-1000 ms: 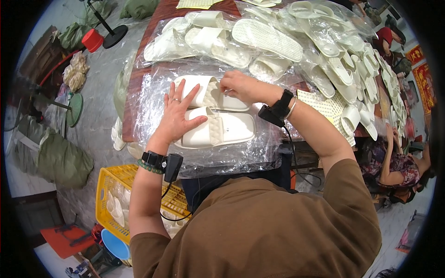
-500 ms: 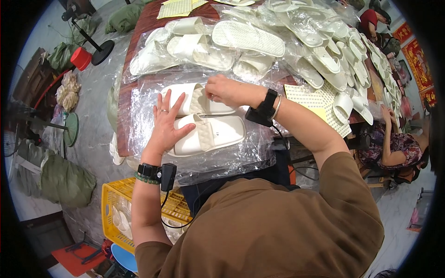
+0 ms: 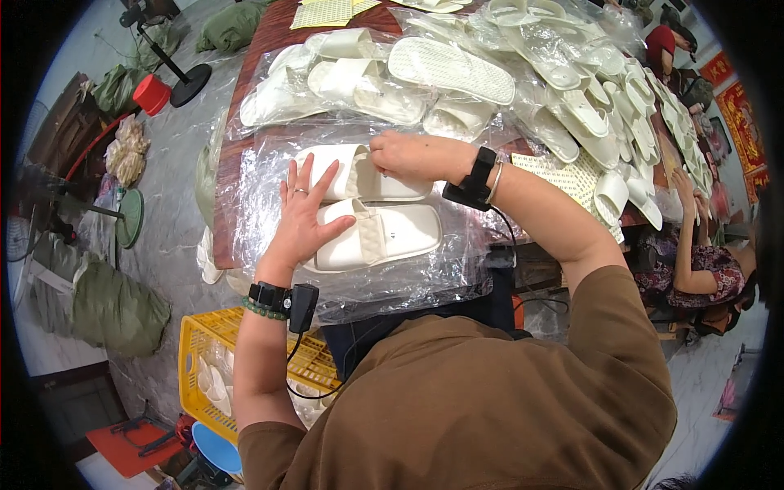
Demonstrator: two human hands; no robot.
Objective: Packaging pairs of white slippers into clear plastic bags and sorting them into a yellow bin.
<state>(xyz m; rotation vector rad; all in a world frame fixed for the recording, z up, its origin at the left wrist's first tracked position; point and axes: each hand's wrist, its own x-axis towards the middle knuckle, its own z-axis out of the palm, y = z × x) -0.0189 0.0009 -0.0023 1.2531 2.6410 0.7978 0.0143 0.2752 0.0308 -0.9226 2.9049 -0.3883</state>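
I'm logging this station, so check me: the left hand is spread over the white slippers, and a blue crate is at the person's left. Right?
Not quite: the head view shows a yellow crate. The left hand is spread over the white slippers.

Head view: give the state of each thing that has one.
Left hand: open, spread.
Right hand: curled, grip hidden.
Far slipper: sole down.
Near slipper: sole down.
Patterned-sole slipper: sole up.
Clear plastic: spread, wrinkled.
Yellow crate: open, holding slippers.
Printed sheets: flat, partly covered.
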